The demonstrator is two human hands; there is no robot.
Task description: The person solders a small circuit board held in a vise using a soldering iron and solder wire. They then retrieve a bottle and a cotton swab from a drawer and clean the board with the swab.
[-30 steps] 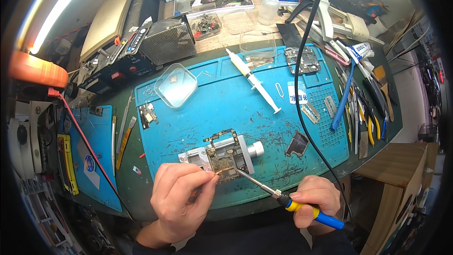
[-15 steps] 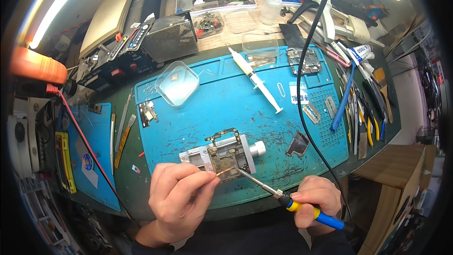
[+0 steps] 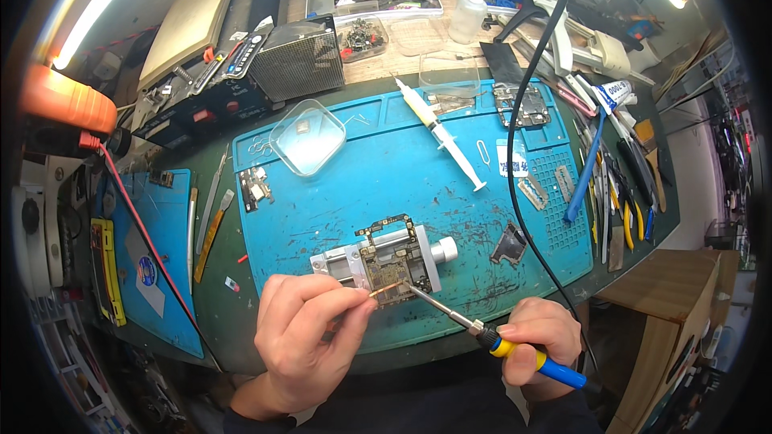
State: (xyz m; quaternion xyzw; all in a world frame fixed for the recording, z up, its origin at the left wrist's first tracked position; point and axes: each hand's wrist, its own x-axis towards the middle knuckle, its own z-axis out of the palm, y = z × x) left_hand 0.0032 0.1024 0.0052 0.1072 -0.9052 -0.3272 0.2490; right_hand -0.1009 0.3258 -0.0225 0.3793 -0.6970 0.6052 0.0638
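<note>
A phone circuit board [image 3: 392, 259] sits clamped in a silvery metal holder [image 3: 328, 263] with a round white knob. Between pinched fingertips, my left hand [image 3: 305, 337] grips a thin copper-coloured strip, which looks like desoldering braid [image 3: 387, 289], lying over the board's near edge. My right hand [image 3: 545, 341] is closed around the yellow and blue handle of a soldering iron [image 3: 441, 305]. The iron's tip comes in from the right and meets the board at or beside the strip's far end; exact contact is too small to tell.
The blue silicone mat [image 3: 322, 201] carries a syringe [image 3: 438, 135], a clear plastic dish [image 3: 308, 138] and a dark metal piece [image 3: 509, 243]. A black cable [image 3: 523, 217] hangs across the right side. Tweezers and pliers [image 3: 630, 209] lie at the right, a box-shaped device [image 3: 209, 112] back left.
The view has shifted a little, moving the bench slightly right in the picture. The iron's tip and the strip sit slightly farther left on the board. Both grips are unchanged.
</note>
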